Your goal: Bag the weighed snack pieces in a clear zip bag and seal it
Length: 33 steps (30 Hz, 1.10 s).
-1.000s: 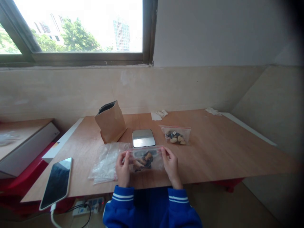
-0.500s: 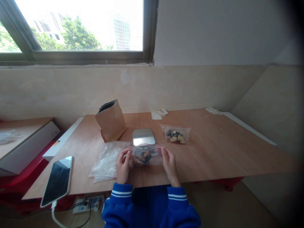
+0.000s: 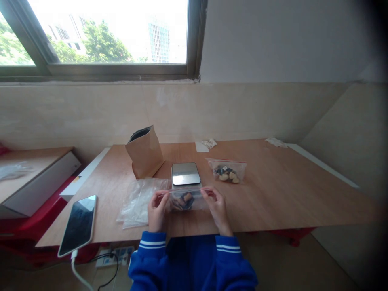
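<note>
A: Fingers (image 3: 160, 198) on both sides are pinched on the red-striped top edge of a zip bag (image 3: 188, 201) of dark and tan chunks, lol.

B: Where's it at?

A: 12 o'clock from me, over the wooden table (image 3: 273, 186), just this side of a digital kitchen scale (image 3: 186, 174).

Plain workroom — plywood table (image 3: 273, 190), bare wall (image 3: 91, 113), window (image 3: 106, 36) onto tower block (image 3: 158, 42)

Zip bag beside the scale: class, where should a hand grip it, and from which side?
Probably pinch the zip bag by its red-edged top strip, from above on the far side. It lies flat on the wooden table, its dark and pale pieces gathered near the opposite edge, so that strip is free film. The left hand and right hand grip the second zip bag likewise.
</note>
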### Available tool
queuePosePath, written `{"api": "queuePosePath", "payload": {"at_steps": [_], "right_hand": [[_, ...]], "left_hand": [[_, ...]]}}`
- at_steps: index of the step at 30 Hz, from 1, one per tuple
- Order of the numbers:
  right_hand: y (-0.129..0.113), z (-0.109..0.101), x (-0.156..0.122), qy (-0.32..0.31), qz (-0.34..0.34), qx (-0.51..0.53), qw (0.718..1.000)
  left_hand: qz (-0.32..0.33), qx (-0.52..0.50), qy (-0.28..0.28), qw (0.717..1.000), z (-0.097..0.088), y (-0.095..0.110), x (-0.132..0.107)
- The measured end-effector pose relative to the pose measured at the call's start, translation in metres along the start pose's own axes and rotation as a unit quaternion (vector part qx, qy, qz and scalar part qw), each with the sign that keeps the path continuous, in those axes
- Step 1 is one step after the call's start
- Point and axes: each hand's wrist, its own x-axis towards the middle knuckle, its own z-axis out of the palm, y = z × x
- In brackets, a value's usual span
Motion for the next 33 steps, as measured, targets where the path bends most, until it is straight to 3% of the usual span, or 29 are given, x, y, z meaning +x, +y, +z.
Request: {"api": "queuePosePath", "payload": {"at_steps": [6, 13, 16, 33], "right_hand": [[-0.001, 0.001, -0.001, -0.004, 0.026, 0.039, 0.999], [-0.008, 0.007, -0.003, -0.06, 0.085, 0.127, 0.986], [-0.01, 0.008, -0.004, -0.078, 0.097, 0.131, 0.984], [-0.003, 0.0, 0.0, -0.064, 0.056, 0.079, 0.993]], "left_hand": [[0.002, -0.002, 0.013, 1.0, 0.001, -0.006, 0.0], [-0.027, -0.032, -0.065, 0.997, 0.001, -0.005, -0.003], [-0.019, -0.011, -0.071, 0.997, 0.002, -0.001, -0.005], [-0.007, 0.028, -0.067, 0.997, 0.004, 0.005, -0.007]]}}
